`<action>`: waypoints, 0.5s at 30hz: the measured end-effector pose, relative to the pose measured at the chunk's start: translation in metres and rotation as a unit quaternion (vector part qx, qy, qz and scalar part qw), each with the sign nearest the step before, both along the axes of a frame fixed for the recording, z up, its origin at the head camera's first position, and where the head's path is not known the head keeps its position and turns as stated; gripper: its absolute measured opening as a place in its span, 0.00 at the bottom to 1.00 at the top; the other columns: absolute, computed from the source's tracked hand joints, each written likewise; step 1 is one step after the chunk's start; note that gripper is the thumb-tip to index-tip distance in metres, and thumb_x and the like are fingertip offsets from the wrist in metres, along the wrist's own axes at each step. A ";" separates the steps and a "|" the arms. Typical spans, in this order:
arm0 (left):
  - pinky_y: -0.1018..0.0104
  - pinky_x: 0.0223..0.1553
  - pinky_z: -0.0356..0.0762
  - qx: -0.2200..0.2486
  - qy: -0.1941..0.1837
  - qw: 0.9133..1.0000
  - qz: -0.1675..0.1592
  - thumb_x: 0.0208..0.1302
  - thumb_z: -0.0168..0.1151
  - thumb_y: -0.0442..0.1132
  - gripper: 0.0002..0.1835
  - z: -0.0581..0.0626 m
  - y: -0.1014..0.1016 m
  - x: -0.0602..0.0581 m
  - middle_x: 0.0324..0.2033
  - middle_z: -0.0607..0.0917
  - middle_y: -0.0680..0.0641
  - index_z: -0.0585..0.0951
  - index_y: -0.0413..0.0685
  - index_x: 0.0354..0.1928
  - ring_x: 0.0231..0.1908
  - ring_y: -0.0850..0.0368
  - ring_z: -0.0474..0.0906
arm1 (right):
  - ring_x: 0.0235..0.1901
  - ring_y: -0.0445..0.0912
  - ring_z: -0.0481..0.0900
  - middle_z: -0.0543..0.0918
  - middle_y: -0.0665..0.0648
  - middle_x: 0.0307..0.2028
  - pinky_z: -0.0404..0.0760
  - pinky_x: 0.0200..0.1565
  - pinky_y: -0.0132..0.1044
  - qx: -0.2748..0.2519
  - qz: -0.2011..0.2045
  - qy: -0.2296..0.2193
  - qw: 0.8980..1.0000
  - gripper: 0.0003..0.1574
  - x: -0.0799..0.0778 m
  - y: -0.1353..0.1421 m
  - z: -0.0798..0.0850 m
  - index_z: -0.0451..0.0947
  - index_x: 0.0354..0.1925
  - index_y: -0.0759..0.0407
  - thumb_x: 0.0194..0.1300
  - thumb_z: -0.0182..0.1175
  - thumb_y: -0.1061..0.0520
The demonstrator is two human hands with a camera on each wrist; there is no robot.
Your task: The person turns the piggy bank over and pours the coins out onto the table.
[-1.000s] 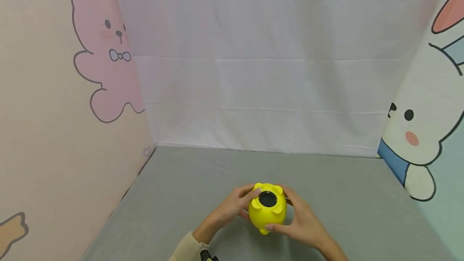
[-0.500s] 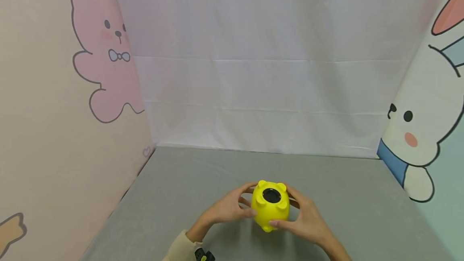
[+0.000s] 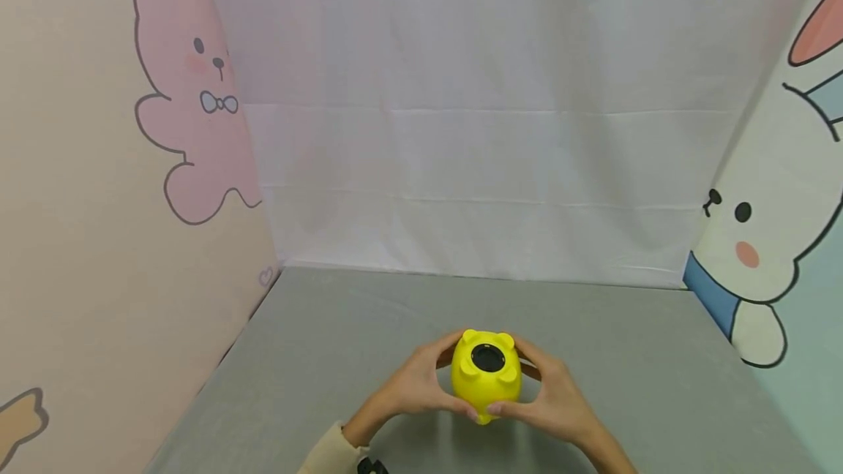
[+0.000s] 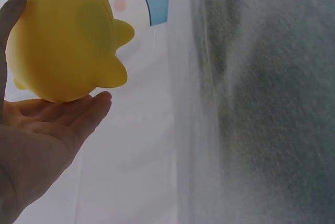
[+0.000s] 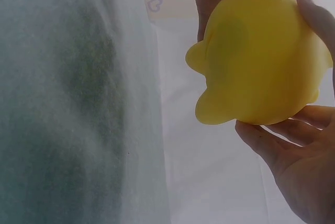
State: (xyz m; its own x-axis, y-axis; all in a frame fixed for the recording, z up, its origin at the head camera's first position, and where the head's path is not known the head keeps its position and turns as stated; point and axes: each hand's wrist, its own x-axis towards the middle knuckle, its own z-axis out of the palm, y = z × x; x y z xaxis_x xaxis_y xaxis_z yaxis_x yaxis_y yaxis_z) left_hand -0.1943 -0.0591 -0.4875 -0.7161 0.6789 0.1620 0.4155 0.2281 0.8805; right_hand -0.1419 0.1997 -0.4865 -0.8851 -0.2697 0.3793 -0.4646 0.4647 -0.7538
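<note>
A round yellow piggy bank point(image 3: 478, 388) is held off the grey tabletop between both hands. Its underside faces up towards the head camera, where stubby feet surround a black round plug point(image 3: 488, 358). My left hand point(image 3: 415, 385) grips the left side, thumb low in front and fingers behind. From the right, my right hand point(image 3: 555, 402) holds it likewise, its thumb close to the left thumb. The left wrist view shows the smooth side of the piggy bank point(image 4: 63, 41) resting against the fingers. Parts of the fingers are hidden behind it.
A grey cloth-covered table point(image 3: 369, 328) stretches out around the hands. White creased fabric point(image 3: 461, 130) hangs behind it. Walls with cartoon animals stand at left and right. A dark strap-like item point(image 3: 372, 466) sits by the left sleeve point(image 3: 334, 452).
The left thumb has come down from beside the black plug to the lower front of the piggy bank. The piggy bank shifted slightly right, then back left. The right hand keeps its hold.
</note>
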 end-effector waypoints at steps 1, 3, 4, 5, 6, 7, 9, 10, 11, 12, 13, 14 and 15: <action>0.66 0.72 0.75 -0.001 0.001 1.000 0.000 0.52 0.85 0.51 0.58 0.000 0.000 0.000 0.75 0.72 0.58 0.59 0.65 0.82 0.72 0.60 0.73 | 0.62 0.43 0.82 0.80 0.57 0.68 0.89 0.57 0.39 0.001 0.000 0.001 1.000 0.60 0.000 -0.001 0.000 0.69 0.75 0.58 0.50 0.85 0.43; 0.66 0.71 0.75 -0.002 0.005 1.000 0.000 0.51 0.85 0.52 0.58 0.000 0.000 0.000 0.75 0.73 0.57 0.60 0.63 0.82 0.71 0.60 0.74 | 0.62 0.45 0.82 0.80 0.57 0.68 0.89 0.57 0.41 0.001 0.001 0.006 1.000 0.60 0.000 -0.002 -0.001 0.69 0.75 0.57 0.50 0.85 0.43; 0.66 0.71 0.76 0.000 0.008 1.000 0.000 0.51 0.85 0.53 0.58 0.000 0.001 -0.001 0.74 0.74 0.57 0.60 0.62 0.81 0.71 0.61 0.75 | 0.62 0.46 0.82 0.80 0.57 0.69 0.89 0.57 0.42 0.002 0.002 0.008 1.000 0.60 0.000 -0.002 -0.001 0.69 0.75 0.56 0.50 0.85 0.43; 0.66 0.70 0.77 0.002 0.010 1.000 0.000 0.51 0.85 0.53 0.58 -0.001 0.001 -0.001 0.73 0.74 0.57 0.61 0.63 0.81 0.70 0.61 0.75 | 0.62 0.47 0.82 0.80 0.57 0.69 0.89 0.57 0.43 0.003 0.003 0.010 1.000 0.60 0.000 -0.003 -0.001 0.69 0.75 0.56 0.50 0.85 0.43; 0.66 0.70 0.77 0.007 0.012 1.000 0.000 0.51 0.85 0.54 0.57 -0.001 0.002 -0.001 0.73 0.75 0.57 0.62 0.63 0.80 0.69 0.61 0.76 | 0.63 0.48 0.82 0.80 0.57 0.69 0.89 0.57 0.43 0.002 0.004 0.012 1.000 0.60 0.000 -0.003 -0.001 0.69 0.75 0.56 0.50 0.85 0.43; 0.66 0.69 0.78 0.012 0.011 1.000 -0.001 0.51 0.85 0.54 0.56 -0.002 0.002 -0.001 0.72 0.76 0.58 0.62 0.64 0.80 0.68 0.62 0.77 | 0.63 0.49 0.82 0.80 0.57 0.69 0.89 0.57 0.42 0.001 0.007 0.013 1.000 0.60 0.000 -0.004 -0.002 0.69 0.75 0.56 0.50 0.85 0.43; 0.66 0.68 0.79 0.020 0.016 1.000 0.001 0.50 0.85 0.54 0.55 -0.003 0.002 -0.001 0.70 0.77 0.58 0.64 0.66 0.79 0.67 0.62 0.78 | 0.63 0.50 0.82 0.80 0.58 0.69 0.89 0.58 0.42 -0.002 0.011 0.014 1.000 0.61 0.000 -0.004 -0.002 0.68 0.75 0.57 0.49 0.85 0.45; 0.66 0.68 0.79 0.023 0.016 1.000 0.002 0.50 0.86 0.53 0.54 -0.004 0.003 -0.001 0.69 0.78 0.58 0.64 0.66 0.78 0.66 0.62 0.78 | 0.63 0.50 0.82 0.80 0.58 0.69 0.89 0.58 0.41 -0.003 0.013 0.014 1.000 0.61 0.000 -0.005 -0.002 0.68 0.75 0.57 0.49 0.85 0.45; 0.66 0.67 0.79 0.026 0.015 1.000 0.004 0.50 0.86 0.52 0.54 -0.005 0.003 0.000 0.69 0.78 0.58 0.65 0.66 0.78 0.66 0.62 0.79 | 0.63 0.50 0.82 0.80 0.58 0.69 0.88 0.58 0.40 -0.004 0.013 0.015 1.000 0.61 0.001 -0.005 -0.002 0.68 0.75 0.58 0.49 0.85 0.45; 0.66 0.67 0.80 0.027 0.016 0.999 0.007 0.50 0.86 0.51 0.54 -0.005 0.003 0.000 0.68 0.79 0.58 0.65 0.66 0.77 0.65 0.62 0.79 | 0.63 0.50 0.82 0.80 0.58 0.69 0.88 0.59 0.40 -0.004 0.015 0.016 1.000 0.62 0.001 -0.005 -0.002 0.68 0.75 0.57 0.49 0.86 0.46; 0.66 0.67 0.80 0.028 0.017 0.999 0.010 0.50 0.87 0.50 0.54 -0.006 0.003 0.000 0.68 0.79 0.58 0.65 0.66 0.77 0.65 0.62 0.79 | 0.63 0.49 0.82 0.80 0.58 0.69 0.88 0.59 0.41 -0.004 0.016 0.018 1.000 0.62 0.000 -0.005 -0.003 0.68 0.75 0.57 0.48 0.86 0.46; 0.65 0.66 0.80 0.030 0.015 0.999 0.014 0.49 0.87 0.49 0.54 -0.006 0.003 0.000 0.68 0.79 0.57 0.66 0.66 0.77 0.65 0.62 0.79 | 0.63 0.48 0.81 0.80 0.57 0.69 0.88 0.59 0.41 0.000 0.016 0.021 1.000 0.62 0.000 -0.005 -0.003 0.68 0.75 0.56 0.48 0.86 0.45; 0.65 0.66 0.81 0.034 0.016 0.999 0.016 0.49 0.87 0.48 0.53 -0.007 0.003 0.000 0.68 0.80 0.56 0.67 0.65 0.77 0.65 0.61 0.80 | 0.63 0.47 0.81 0.79 0.57 0.69 0.88 0.59 0.42 0.006 0.016 0.026 1.000 0.63 0.000 -0.005 -0.003 0.67 0.76 0.55 0.48 0.86 0.44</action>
